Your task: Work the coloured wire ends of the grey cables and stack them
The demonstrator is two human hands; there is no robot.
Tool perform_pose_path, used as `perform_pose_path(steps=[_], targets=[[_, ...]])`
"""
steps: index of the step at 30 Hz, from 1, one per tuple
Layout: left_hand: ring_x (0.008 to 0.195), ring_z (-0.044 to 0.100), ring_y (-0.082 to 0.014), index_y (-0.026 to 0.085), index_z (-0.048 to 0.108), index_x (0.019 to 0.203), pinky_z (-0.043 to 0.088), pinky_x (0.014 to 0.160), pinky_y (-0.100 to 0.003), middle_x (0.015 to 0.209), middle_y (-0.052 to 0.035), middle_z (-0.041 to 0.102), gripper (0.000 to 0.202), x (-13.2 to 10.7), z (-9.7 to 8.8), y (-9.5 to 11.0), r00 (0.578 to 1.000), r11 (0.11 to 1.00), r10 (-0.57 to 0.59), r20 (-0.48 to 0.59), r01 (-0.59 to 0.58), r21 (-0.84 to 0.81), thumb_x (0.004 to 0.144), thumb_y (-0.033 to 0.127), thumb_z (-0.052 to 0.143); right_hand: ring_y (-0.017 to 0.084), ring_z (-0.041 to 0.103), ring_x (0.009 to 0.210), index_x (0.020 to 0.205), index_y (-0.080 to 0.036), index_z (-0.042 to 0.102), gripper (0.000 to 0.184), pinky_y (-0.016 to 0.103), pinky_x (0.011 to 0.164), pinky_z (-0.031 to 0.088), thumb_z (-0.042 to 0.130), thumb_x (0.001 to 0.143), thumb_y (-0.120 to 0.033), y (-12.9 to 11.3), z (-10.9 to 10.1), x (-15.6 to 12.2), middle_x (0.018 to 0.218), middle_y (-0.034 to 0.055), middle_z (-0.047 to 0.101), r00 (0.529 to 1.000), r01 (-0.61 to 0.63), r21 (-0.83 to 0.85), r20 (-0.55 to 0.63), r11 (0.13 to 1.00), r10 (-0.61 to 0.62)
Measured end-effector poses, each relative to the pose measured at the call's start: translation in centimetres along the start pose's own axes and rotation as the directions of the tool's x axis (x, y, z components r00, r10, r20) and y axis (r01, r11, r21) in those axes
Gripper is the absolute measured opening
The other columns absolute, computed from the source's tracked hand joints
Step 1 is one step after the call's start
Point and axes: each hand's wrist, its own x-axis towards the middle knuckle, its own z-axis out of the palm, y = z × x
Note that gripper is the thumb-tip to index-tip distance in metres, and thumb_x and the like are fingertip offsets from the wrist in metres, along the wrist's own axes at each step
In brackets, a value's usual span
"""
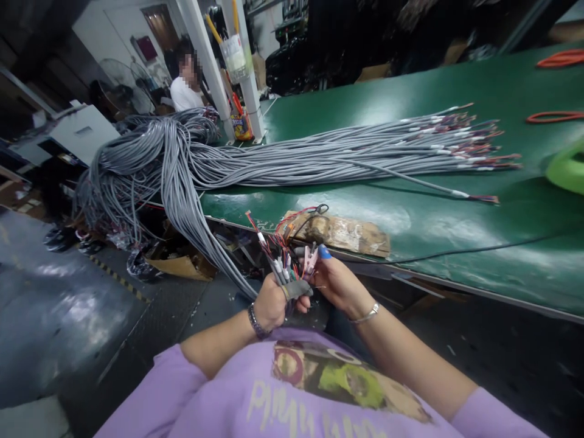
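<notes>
My left hand (269, 302) is closed in a fist around a handful of grey cable ends (283, 267), whose thin red and white wires stick up above the knuckles. My right hand (336, 281) is closed beside it, fingers pinched on the wire tips; a blue cover sits on one fingertip (323, 251). Both hands hover just off the near edge of the green table (479, 237). The held cables run down and left into the large grey bundle (182, 164).
A long sheaf of grey cables (365, 152) lies across the green table, wire ends to the right. A brown taped pad (347, 234) sits at the table edge. Orange loops (554, 115) and a green object (568, 167) lie far right. Another person (185, 91) sits at back left.
</notes>
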Motion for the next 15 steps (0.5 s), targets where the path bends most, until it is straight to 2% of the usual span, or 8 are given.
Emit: perform_pose_path(steps=[4, 7, 15], targets=[[0.036, 0.049, -0.0092, 0.014, 0.058, 0.056, 0.040, 0.037, -0.021, 0.043, -0.0001, 0.057, 0.045, 0.29, 0.58, 0.18, 1.000, 1.000, 0.001, -0.028, -0.002, -0.006, 0.043, 0.050, 0.083, 0.016, 0.054, 0.049, 0.087, -0.017, 0.067, 0.053, 0.029, 0.047, 0.044, 0.066, 0.071, -0.068, 0.47, 0.24, 0.01, 0.067, 0.0038, 0.066, 0.997, 0.018, 0.011, 0.073, 1.000, -0.019], [0.036, 0.049, -0.0089, 0.014, 0.060, 0.056, 0.039, 0.037, -0.021, 0.044, -0.0005, 0.057, 0.044, 0.43, 0.53, -0.15, 1.000, 1.000, 0.007, -0.031, -0.007, 0.006, 0.044, 0.050, 0.082, 0.016, 0.053, 0.045, 0.089, -0.017, 0.066, 0.055, 0.029, 0.043, 0.044, 0.065, 0.071, -0.069, 0.62, 0.56, -0.10, 0.064, 0.0036, 0.066, 0.998, 0.020, 0.032, 0.059, 0.999, -0.022], [0.036, 0.049, -0.0093, 0.014, 0.059, 0.057, 0.040, 0.037, -0.022, 0.043, -0.0004, 0.057, 0.045, 0.28, 0.32, -0.46, 0.999, 0.999, -0.012, -0.038, 0.014, 0.038, 0.044, 0.050, 0.082, 0.016, 0.054, 0.048, 0.087, -0.018, 0.064, 0.059, 0.029, 0.045, 0.042, 0.059, 0.071, -0.075, 0.91, 0.51, -0.07, 0.065, 0.0044, 0.065, 0.997, 0.022, -0.020, 0.071, 1.000, -0.020]])
